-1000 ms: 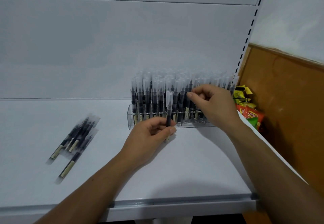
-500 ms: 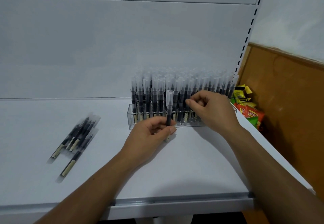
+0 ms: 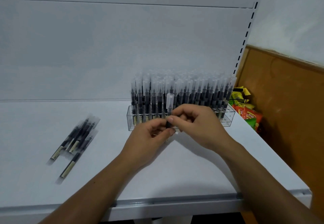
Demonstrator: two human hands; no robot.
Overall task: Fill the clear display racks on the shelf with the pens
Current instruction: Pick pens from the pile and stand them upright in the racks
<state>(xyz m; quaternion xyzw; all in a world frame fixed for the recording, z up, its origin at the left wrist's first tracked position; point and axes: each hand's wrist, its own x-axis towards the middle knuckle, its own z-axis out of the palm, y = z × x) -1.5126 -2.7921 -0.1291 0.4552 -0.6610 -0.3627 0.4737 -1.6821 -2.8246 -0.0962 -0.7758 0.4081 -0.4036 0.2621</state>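
Fingers of the left hand and right hand pinch one upright pen just before the clear rack.

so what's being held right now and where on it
One pen, upright: the left hand pinches its lower barrel, the right hand pinches the barrel just above, below the clear cap.

I saw rack on shelf; loose pens lay well left of rack, snack pkts just right, held pen in front.
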